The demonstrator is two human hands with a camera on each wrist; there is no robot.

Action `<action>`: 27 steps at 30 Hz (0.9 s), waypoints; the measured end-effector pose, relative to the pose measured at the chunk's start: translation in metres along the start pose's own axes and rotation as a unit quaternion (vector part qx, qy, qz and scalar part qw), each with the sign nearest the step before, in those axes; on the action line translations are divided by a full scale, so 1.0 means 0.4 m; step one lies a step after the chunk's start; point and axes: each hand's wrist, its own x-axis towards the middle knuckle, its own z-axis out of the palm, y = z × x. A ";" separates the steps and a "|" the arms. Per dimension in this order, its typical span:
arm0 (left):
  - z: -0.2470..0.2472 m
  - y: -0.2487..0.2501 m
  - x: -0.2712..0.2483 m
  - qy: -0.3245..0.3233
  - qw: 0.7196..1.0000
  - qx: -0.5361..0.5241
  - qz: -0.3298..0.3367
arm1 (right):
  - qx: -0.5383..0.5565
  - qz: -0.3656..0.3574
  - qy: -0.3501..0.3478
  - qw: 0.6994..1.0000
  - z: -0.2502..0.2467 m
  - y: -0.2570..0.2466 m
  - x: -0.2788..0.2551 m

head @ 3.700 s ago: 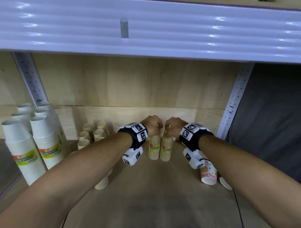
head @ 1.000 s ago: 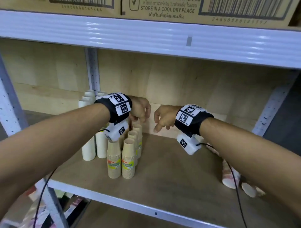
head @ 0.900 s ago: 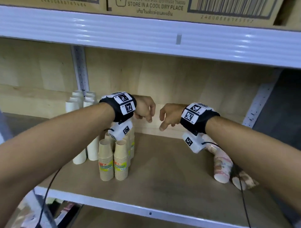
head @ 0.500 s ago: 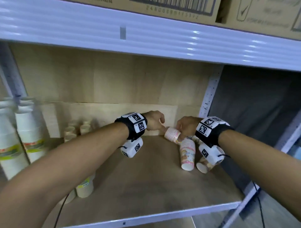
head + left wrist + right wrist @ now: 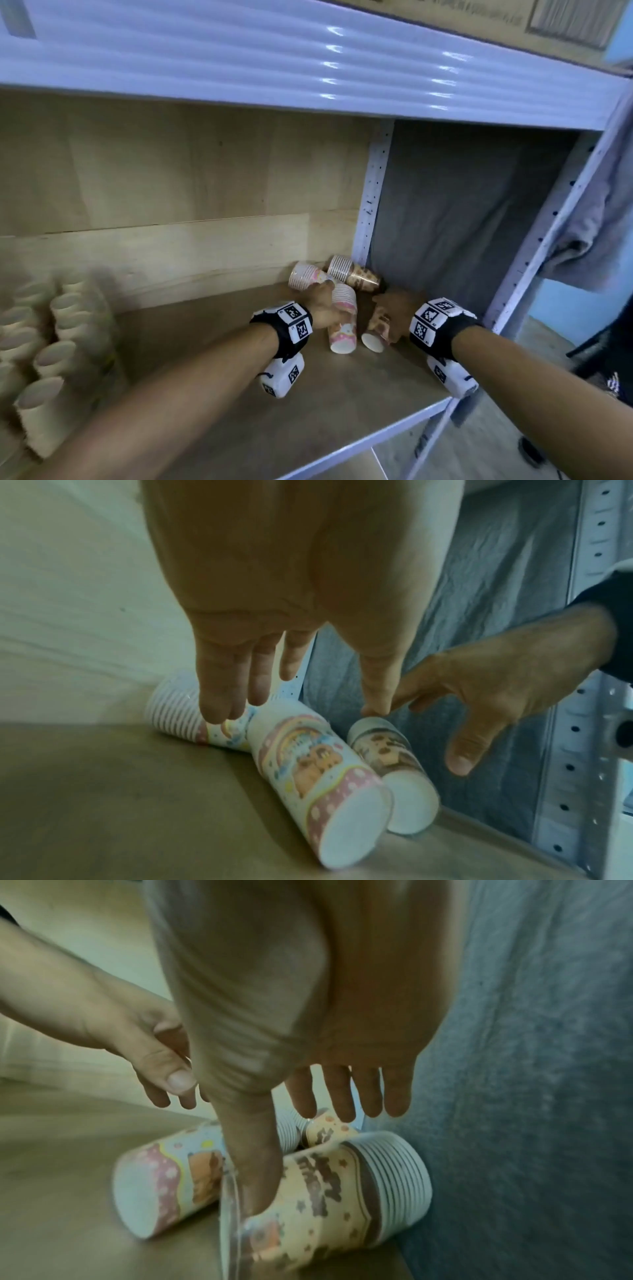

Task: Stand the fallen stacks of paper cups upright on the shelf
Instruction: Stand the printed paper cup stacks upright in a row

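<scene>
Several fallen stacks of patterned paper cups lie in the shelf's back right corner. Two lie against the back wall, a pink stack (image 5: 306, 275) and a brown stack (image 5: 354, 274). Two more point their bases toward the front: a pink rainbow stack (image 5: 342, 325) (image 5: 318, 772) (image 5: 164, 1177) and a brown stack (image 5: 376, 329) (image 5: 387, 758) (image 5: 325, 1191). My left hand (image 5: 323, 298) (image 5: 298, 712) hovers with straight fingers over the pink rainbow stack and holds nothing. My right hand (image 5: 390, 308) (image 5: 301, 1158) is spread over the front brown stack, its thumb close to the wrapper.
Upright plain cup stacks (image 5: 51, 359) stand blurred at the far left. A perforated white post (image 5: 371, 205) and a grey cloth side wall (image 5: 462, 222) close the corner. The upper shelf beam (image 5: 274, 61) hangs overhead. The wooden shelf board (image 5: 205, 377) ends at a white front edge (image 5: 359, 442).
Both hands left the upright plain stacks and moved right to the fallen patterned stacks in the corner. They now reach lower and deeper, spread over the two front stacks.
</scene>
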 end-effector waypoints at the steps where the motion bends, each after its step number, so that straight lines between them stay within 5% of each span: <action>1: 0.018 0.003 0.005 -0.001 1.000 -0.001 -0.004 | -0.026 -0.008 0.002 1.000 0.008 0.005 0.006; 9: 0.084 -0.009 0.038 0.013 0.999 0.030 0.005 | -0.107 -0.047 0.060 0.991 0.083 0.035 0.059; 27: 0.085 -0.047 0.040 -0.018 1.000 0.024 0.002 | -0.098 -0.080 0.057 0.990 0.093 -0.019 0.096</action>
